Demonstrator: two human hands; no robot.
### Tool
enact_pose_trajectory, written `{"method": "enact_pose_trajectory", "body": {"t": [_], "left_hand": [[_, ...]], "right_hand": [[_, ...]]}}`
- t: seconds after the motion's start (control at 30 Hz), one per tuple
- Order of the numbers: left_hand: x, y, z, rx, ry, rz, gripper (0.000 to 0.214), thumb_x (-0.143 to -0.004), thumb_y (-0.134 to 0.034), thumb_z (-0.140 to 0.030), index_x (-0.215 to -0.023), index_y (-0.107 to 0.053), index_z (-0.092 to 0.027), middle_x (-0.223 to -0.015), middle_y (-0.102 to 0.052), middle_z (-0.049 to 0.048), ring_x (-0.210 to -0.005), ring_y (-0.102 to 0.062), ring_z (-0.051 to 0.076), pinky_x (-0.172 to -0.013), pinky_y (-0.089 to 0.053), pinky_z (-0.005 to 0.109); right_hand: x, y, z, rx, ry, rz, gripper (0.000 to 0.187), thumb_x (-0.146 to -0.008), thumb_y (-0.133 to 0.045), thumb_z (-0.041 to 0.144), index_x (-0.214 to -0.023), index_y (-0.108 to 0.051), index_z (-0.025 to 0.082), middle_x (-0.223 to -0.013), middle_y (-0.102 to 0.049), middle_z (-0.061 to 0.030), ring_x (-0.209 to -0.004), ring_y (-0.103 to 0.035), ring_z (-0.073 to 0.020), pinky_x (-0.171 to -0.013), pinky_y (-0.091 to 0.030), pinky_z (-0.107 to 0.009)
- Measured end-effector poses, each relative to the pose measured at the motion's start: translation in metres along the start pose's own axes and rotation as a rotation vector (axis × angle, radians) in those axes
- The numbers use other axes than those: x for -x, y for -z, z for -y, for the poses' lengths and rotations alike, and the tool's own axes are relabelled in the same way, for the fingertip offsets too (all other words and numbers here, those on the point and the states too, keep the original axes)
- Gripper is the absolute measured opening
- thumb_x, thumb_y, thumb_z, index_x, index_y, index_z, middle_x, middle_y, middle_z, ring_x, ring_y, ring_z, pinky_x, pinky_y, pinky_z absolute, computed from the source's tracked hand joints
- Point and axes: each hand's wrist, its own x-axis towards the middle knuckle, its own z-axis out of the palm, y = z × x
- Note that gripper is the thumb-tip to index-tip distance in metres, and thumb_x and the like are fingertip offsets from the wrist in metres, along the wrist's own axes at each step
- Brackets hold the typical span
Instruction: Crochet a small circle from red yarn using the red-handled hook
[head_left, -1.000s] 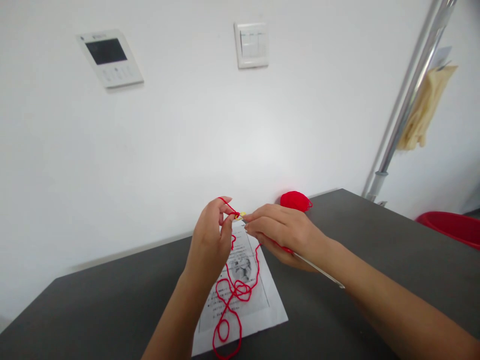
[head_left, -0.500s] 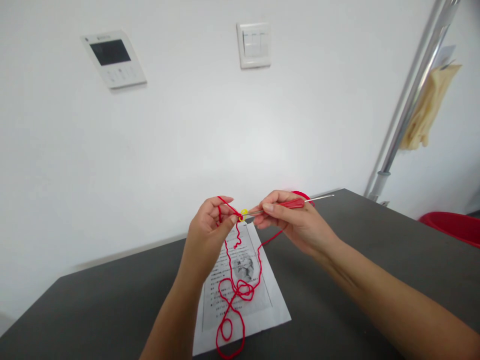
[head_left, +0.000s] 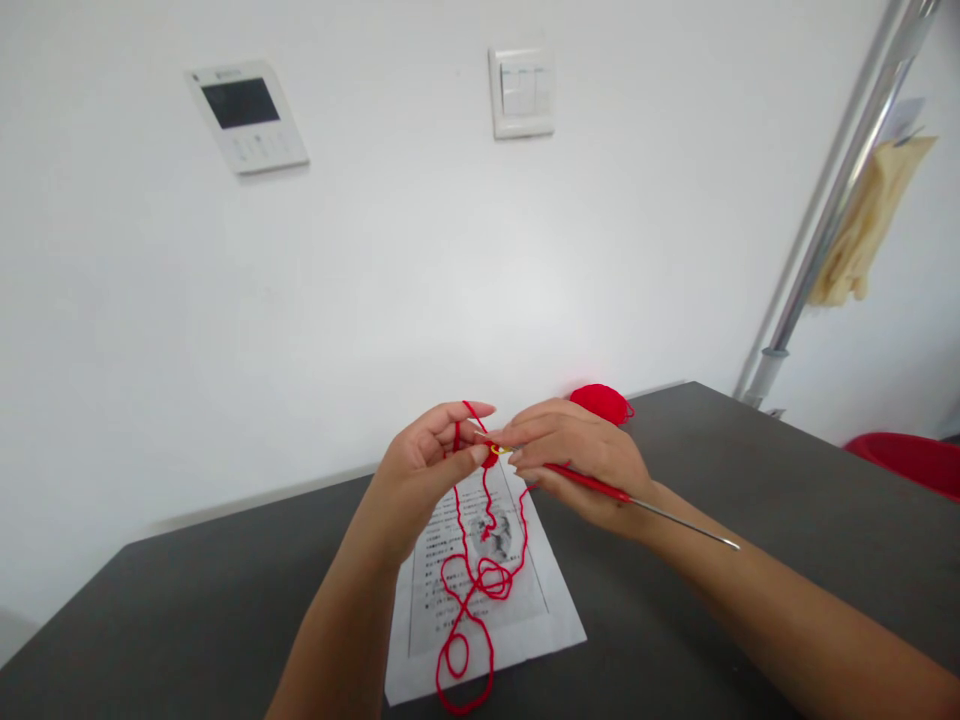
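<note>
My left hand [head_left: 431, 465] is raised above the table, thumb and fingers pinching red yarn [head_left: 480, 580] that is looped over the forefinger. A small yellow ring [head_left: 501, 450] sits between the two hands. My right hand [head_left: 577, 460] grips a red-handled crochet hook [head_left: 637, 500], its metal end pointing back right along my forearm and its tip at the ring. The yarn hangs down in loose loops onto a printed instruction sheet [head_left: 484, 600]. A red yarn ball [head_left: 600, 402] lies behind my right hand near the wall.
The dark grey table [head_left: 750, 480] stands against a white wall with a light switch [head_left: 523, 92] and an intercom panel [head_left: 247, 115]. A metal pole [head_left: 832, 200] with a beige cloth [head_left: 870, 230] rises at the right. A red basin [head_left: 907, 460] sits beyond the table's right edge.
My right hand turned the crochet hook: its metal end swung from pointing down right, up to the right, then back down right. The yarn ball came out from behind the hand.
</note>
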Motion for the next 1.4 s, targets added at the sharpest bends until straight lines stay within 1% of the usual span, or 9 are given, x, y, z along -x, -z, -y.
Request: {"method": "enact_pose_trajectory", "body": {"t": [0.27,0.43,0.57,0.7,0.77,0.83,0.93,1.13,1.4], "left_hand": [[0.001,-0.008,0.005,-0.033,-0.061,-0.057,0.051,-0.073,-0.082,-0.023,-0.122,-0.069,-0.017,-0.079,-0.070,0.0008,-0.074,-0.063,0.014,-0.074,-0.049,0.028],[0.004,-0.012,0.002,-0.090,-0.088,-0.073,0.059,-0.075,-0.078,-0.023,-0.131,-0.060,-0.015,-0.080,-0.070,0.0007,-0.077,-0.064,0.016,-0.077,-0.050,0.031],[0.006,-0.021,0.005,-0.285,-0.153,-0.229,0.055,-0.079,-0.073,-0.024,-0.130,-0.058,-0.014,-0.078,-0.068,-0.0001,-0.077,-0.063,0.018,-0.081,-0.049,0.035],[0.005,-0.034,0.013,-0.418,-0.238,-0.405,0.049,-0.080,-0.069,-0.023,-0.127,-0.059,-0.016,-0.083,-0.068,0.0000,-0.080,-0.062,0.018,-0.086,-0.046,0.036],[0.003,-0.037,0.016,-0.242,-0.193,-0.358,0.049,-0.078,-0.071,-0.023,-0.125,-0.061,-0.016,-0.081,-0.068,-0.0009,-0.078,-0.062,0.017,-0.083,-0.047,0.034],[-0.001,-0.034,0.017,0.008,-0.094,-0.233,0.048,-0.072,-0.076,-0.024,-0.118,-0.064,-0.015,-0.076,-0.067,-0.0012,-0.073,-0.062,0.016,-0.076,-0.047,0.031],[-0.005,-0.024,0.015,0.237,0.019,-0.079,0.045,-0.064,-0.083,-0.021,-0.106,-0.070,-0.013,-0.073,-0.068,0.0007,-0.068,-0.062,0.014,-0.071,-0.046,0.027],[-0.003,-0.007,0.009,0.267,0.052,0.069,0.037,-0.065,-0.083,-0.017,-0.102,-0.076,-0.016,-0.074,-0.071,0.0026,-0.067,-0.063,0.014,-0.074,-0.048,0.029],[0.000,-0.010,0.008,0.320,0.037,0.106,0.036,-0.071,-0.081,-0.021,-0.107,-0.076,-0.018,-0.079,-0.072,0.0038,-0.071,-0.065,0.015,-0.077,-0.048,0.030]], "right_hand": [[0.001,-0.002,0.000,-0.101,-0.039,-0.045,0.008,-0.096,-0.061,0.015,-0.101,-0.066,0.019,-0.099,-0.076,-0.0082,-0.097,-0.070,-0.0161,-0.088,-0.057,-0.033],[0.002,-0.007,0.003,-0.080,-0.158,-0.066,0.006,-0.097,-0.059,0.018,-0.100,-0.064,0.021,-0.106,-0.071,-0.0072,-0.103,-0.066,-0.0164,-0.090,-0.055,-0.033],[0.007,-0.016,0.001,-0.056,-0.168,-0.036,0.009,-0.100,-0.054,0.020,-0.107,-0.059,0.022,-0.109,-0.070,-0.0077,-0.109,-0.064,-0.0183,-0.094,-0.054,-0.036],[0.018,-0.029,-0.005,0.129,-0.187,-0.007,0.005,-0.098,-0.055,0.021,-0.100,-0.060,0.020,-0.109,-0.069,-0.0106,-0.106,-0.062,-0.0211,-0.095,-0.052,-0.039],[0.022,-0.033,-0.006,0.210,-0.161,-0.046,0.006,-0.097,-0.054,0.018,-0.095,-0.059,0.020,-0.111,-0.067,-0.0115,-0.105,-0.061,-0.0222,-0.096,-0.051,-0.041],[0.021,-0.035,-0.004,0.240,-0.105,-0.094,0.008,-0.097,-0.052,0.017,-0.092,-0.057,0.021,-0.111,-0.066,-0.0112,-0.105,-0.061,-0.0227,-0.095,-0.052,-0.042],[0.013,-0.029,0.000,0.171,-0.053,-0.095,0.007,-0.098,-0.052,0.022,-0.093,-0.056,0.022,-0.104,-0.067,-0.0090,-0.103,-0.062,-0.0218,-0.093,-0.053,-0.040],[-0.002,-0.008,0.010,-0.038,-0.148,-0.058,0.003,-0.096,-0.059,0.020,-0.098,-0.060,0.023,-0.098,-0.071,-0.0058,-0.099,-0.066,-0.0183,-0.088,-0.055,-0.036],[0.002,-0.008,0.007,-0.135,-0.168,-0.137,0.007,-0.092,-0.067,0.017,-0.097,-0.067,0.022,-0.091,-0.076,-0.0060,-0.093,-0.070,-0.0179,-0.084,-0.058,-0.034]]}}
